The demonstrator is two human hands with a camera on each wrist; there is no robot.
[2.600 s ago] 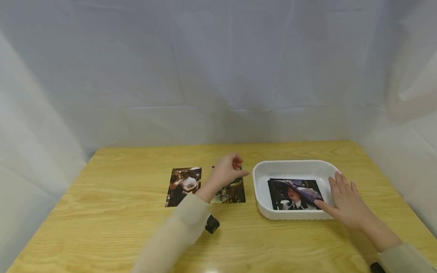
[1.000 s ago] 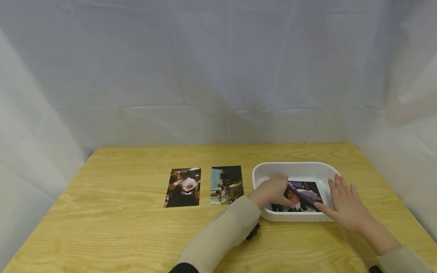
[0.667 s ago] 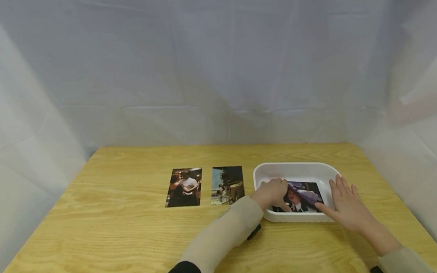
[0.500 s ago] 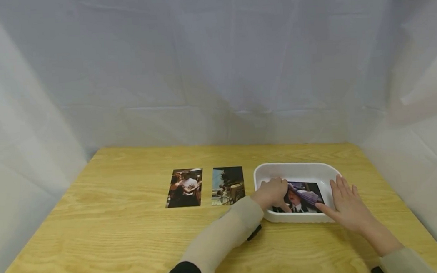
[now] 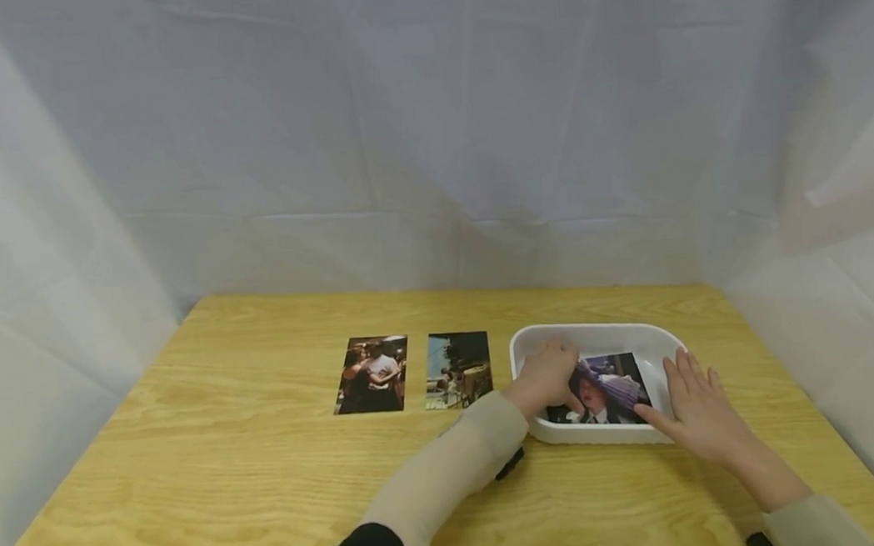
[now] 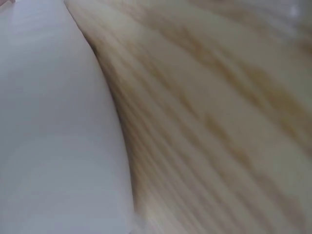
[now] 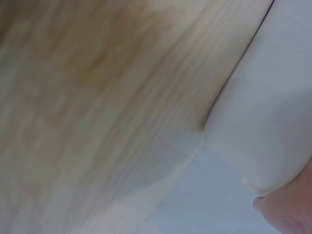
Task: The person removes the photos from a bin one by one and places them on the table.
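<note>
A white tray (image 5: 598,327) stands on the right part of the table. Inside it lies a photo (image 5: 615,386) of a person in a purple striped hat. My left hand (image 5: 550,378) reaches over the tray's left rim and grips the photo by its left side; the fingertips are partly hidden. The far edge of the photo looks slightly raised. With fingers straight, my right hand (image 5: 707,417) rests on the tray's right rim, thumb close to the photo's right corner. In the right wrist view, part of that hand (image 7: 291,207) touches the tray wall.
Two photos lie side by side on the table left of the tray: one of an embracing couple (image 5: 371,375), one of an outdoor scene (image 5: 459,365). The wooden table (image 5: 230,453) is enclosed by white sheeting (image 5: 399,142). The left wrist view shows the tray's outer wall (image 6: 58,131).
My left hand has moved right, from above the outdoor photo into the tray. Over the last half second, it and the hat photo have shifted slightly away from me. The right hand stays put.
</note>
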